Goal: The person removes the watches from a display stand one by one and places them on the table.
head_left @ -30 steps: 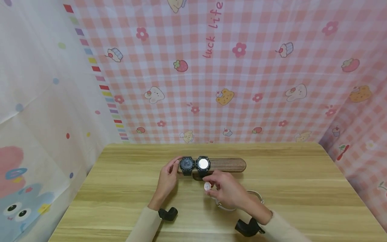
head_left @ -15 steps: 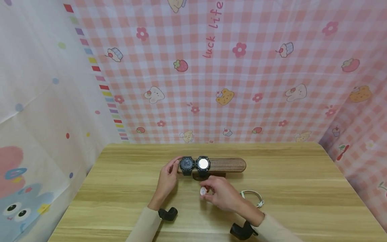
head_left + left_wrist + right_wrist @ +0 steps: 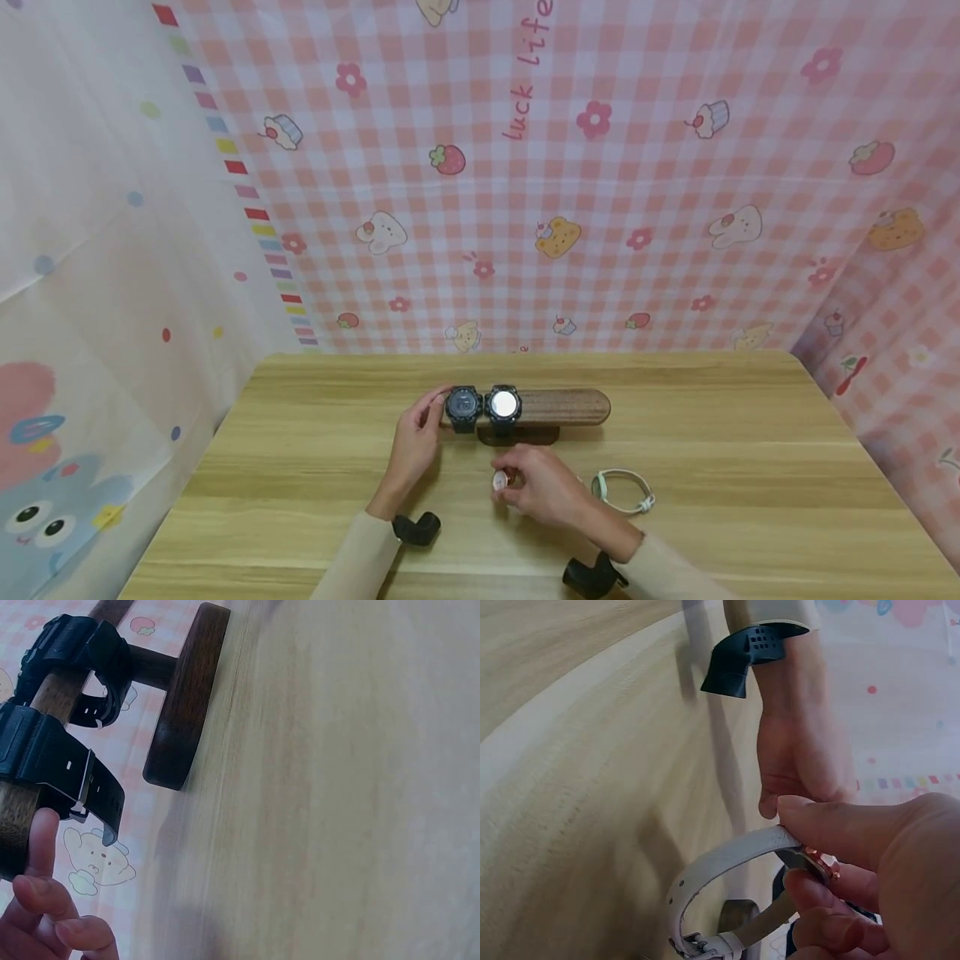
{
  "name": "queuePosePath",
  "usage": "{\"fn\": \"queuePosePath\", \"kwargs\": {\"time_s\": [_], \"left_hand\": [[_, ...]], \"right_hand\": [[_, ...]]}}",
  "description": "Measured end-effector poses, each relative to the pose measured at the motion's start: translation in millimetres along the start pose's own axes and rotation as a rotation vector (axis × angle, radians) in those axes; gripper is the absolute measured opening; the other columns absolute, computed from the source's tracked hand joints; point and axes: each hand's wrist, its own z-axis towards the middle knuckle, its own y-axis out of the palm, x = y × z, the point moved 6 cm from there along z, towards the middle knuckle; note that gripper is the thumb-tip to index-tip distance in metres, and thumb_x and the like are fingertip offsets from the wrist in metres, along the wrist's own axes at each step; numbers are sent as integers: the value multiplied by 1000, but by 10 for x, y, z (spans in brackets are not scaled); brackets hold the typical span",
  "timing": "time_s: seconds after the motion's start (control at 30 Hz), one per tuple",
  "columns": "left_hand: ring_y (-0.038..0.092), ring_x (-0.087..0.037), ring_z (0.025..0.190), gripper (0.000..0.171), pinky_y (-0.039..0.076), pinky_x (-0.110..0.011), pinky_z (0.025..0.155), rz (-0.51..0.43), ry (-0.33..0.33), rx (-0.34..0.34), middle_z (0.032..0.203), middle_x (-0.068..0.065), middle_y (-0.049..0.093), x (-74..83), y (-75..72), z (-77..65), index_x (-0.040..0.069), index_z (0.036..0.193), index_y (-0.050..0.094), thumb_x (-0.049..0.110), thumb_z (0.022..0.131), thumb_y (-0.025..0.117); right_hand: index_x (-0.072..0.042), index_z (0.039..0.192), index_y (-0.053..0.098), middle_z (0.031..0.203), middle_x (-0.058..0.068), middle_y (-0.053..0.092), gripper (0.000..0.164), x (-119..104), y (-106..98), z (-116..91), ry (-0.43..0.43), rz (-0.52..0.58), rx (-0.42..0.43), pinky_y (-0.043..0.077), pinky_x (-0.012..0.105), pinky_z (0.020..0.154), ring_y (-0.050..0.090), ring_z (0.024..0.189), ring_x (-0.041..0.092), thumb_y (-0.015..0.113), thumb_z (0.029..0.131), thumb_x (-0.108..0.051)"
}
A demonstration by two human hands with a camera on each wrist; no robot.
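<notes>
Before pink checked cloth (image 3: 600,183), over a wood-grain desk (image 3: 735,442), pinches a small white-strapped watch (image 3: 500,480) at its case between the right hand's (image 3: 546,486) fingers, in front of the wooden stand (image 3: 566,407). Should weigh little, strap supple, glass scratchable; best gripped by the case rim. Angles right forearm inward; holds the stand's left end with the left hand (image 3: 414,444), beside two black watches (image 3: 464,404).

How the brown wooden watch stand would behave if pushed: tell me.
The brown wooden watch stand should stay stiff, as its wood looks solid. Pushed down at its left end, it may tip: its long bar overhangs the short, dark wooden base, and both round black watches sit toward that end.
</notes>
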Motion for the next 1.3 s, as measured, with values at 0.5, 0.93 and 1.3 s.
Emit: {"fn": "queuePosePath", "kwargs": {"time_s": [0.5, 0.93, 1.3], "left_hand": [[43, -9, 57, 31, 37, -22, 52, -16, 16, -9, 67, 1, 42, 34, -1, -5, 15, 128, 67, 26, 106, 49], [57, -21, 66, 31, 42, -23, 55, -25, -20, -9, 70, -9, 49, -35, 10, 2, 14, 130, 66, 25, 106, 49], [59, -39, 73, 30, 42, -21, 56, -26, -30, -15, 73, -25, 50, 340, -30, -99, 2, 129, 64, 11, 105, 47]], "right_hand": [[4, 101, 74, 85, 6, 69, 27, 70, 160, 14, 27, -9, 4, 49, 21, 65, 58, 72, 6, 82, 77, -4], [-4, 85, 73, 72, -7, 61, 12, 76, 263, 7, 49, -38, 5, 44, 18, 59, 48, 65, 0, 82, 76, -7], [-14, 66, 61, 61, -11, 45, 25, 102, 323, 22, 73, -73, 2, 34, 19, 51, 39, 57, 1, 83, 77, -10]]}}
